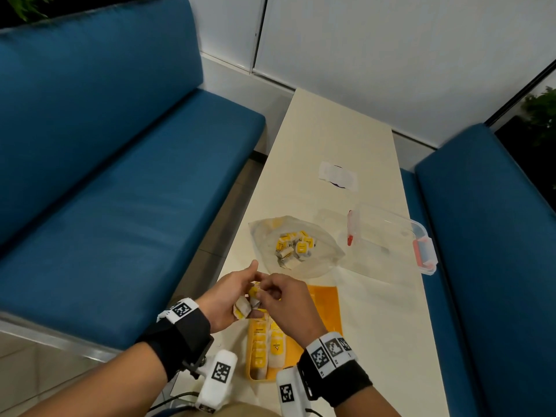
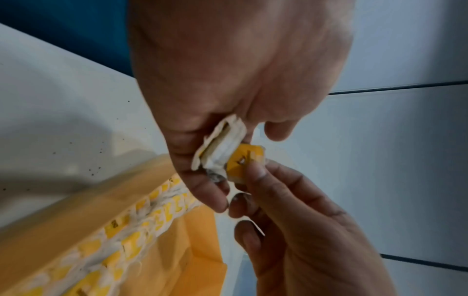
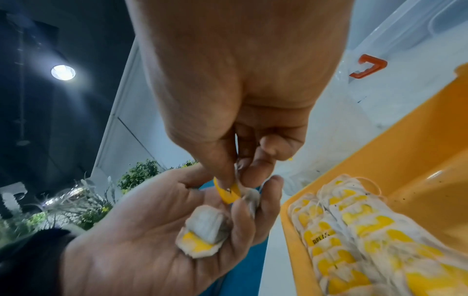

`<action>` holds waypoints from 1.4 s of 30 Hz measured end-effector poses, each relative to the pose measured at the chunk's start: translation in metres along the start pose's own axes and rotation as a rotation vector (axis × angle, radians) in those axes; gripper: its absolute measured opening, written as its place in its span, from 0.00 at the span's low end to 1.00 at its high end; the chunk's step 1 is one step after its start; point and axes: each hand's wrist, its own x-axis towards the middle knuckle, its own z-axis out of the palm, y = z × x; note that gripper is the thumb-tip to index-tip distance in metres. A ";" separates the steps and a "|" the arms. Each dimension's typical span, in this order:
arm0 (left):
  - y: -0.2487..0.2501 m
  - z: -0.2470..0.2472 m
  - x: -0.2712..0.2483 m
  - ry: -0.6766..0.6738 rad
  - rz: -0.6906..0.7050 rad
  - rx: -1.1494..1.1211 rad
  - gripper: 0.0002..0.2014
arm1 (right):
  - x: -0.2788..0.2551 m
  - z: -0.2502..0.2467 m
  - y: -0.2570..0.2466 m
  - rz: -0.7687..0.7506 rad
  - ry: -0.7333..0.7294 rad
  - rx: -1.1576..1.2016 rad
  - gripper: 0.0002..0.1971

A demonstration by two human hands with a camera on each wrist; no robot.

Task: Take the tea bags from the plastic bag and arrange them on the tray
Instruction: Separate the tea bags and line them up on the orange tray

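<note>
Over table [image 1: 376, 311], hands [image 1: 255, 299] hold crumpled tea bags [image 1: 245, 308].

Right hand [image 3: 235, 100] pinches a yellow tag [image 3: 228, 193] above the left hand [image 3: 157, 236], which cups tea bags [image 3: 205, 230]. Tray [image 3: 418, 160] at right holds bagged rows [image 3: 354, 240].

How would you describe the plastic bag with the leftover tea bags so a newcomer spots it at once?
Start at the long cream table between the two blue benches. Just beyond both hands, past the orange tray, lies a crumpled clear plastic bag. Unlike the rigid clear container with red clips to its right, it is soft and holds a loose heap of yellow-and-white tea bags.
</note>
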 end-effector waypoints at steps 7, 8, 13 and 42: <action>-0.008 -0.014 0.003 0.036 0.238 0.378 0.05 | 0.013 -0.019 0.014 0.110 0.096 0.122 0.03; -0.009 -0.015 0.003 0.043 0.249 0.395 0.04 | 0.014 -0.021 0.015 0.109 0.098 0.136 0.05; -0.007 -0.013 0.003 0.054 0.312 0.410 0.04 | 0.014 -0.024 0.013 0.135 0.076 0.353 0.04; -0.044 -0.036 0.016 0.165 0.299 0.931 0.21 | -0.056 -0.005 0.074 0.404 -0.322 0.072 0.04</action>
